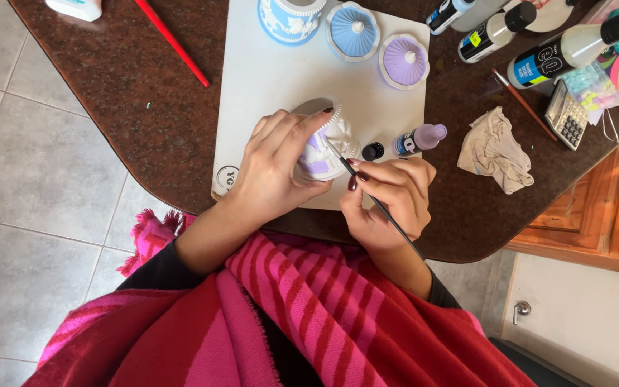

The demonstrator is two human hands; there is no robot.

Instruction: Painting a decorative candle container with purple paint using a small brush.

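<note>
The left hand [270, 168] is wrapped around a small white relief-moulded pot [322, 140] with lilac patches, tilting it on its side over the near edge of the white work mat [266, 72], fingers closed over its rim and body. The right hand [388, 197] pinches a thin dark-handled paintbrush [377, 202] between thumb and fingertips, its tip meeting the pot's raised decoration. With the pot held in the air on a slant, a slip of the brush could smear lilac across the white relief, and wet paint could rub off under the gripping fingers. The open lilac paint bottle [420, 138] lies on its side just beside the mat's right edge, its black cap [372, 151] off, so it may leak onto the brown worktop [123, 86]. A crumpled cloth [494, 149] sits further right. The brush tip and the painted spot are too small to make out; the left palm hides much of the pot. At the far edge, the blue pot and paint bottles are cut off.
</note>
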